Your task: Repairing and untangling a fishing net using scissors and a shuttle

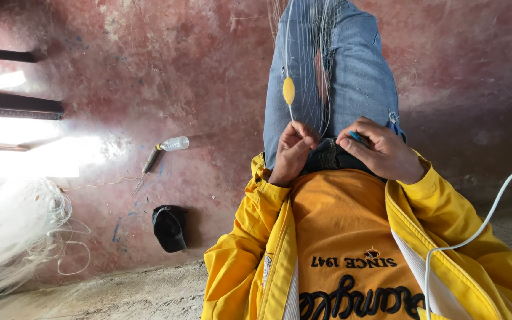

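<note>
My left hand (294, 149) pinches thin strands of a fine white fishing net (309, 41) that lies along my blue-jeaned leg (357, 71). On the net, just above that hand, hangs a small yellow oval float (288, 90). A short way to the right, my right hand (381, 153) is closed on a small blue tool (357, 138), of which only the tip shows between thumb and fingers. Both hands rest on my lap above my yellow jacket (268, 249) and orange shirt.
On the worn red floor at left lie a small clear plastic bottle (176, 143), a thin handled tool (148, 163) and a black cap (170, 228). A heap of white net (16, 231) sits at far left. A white cable (481, 231) crosses at right.
</note>
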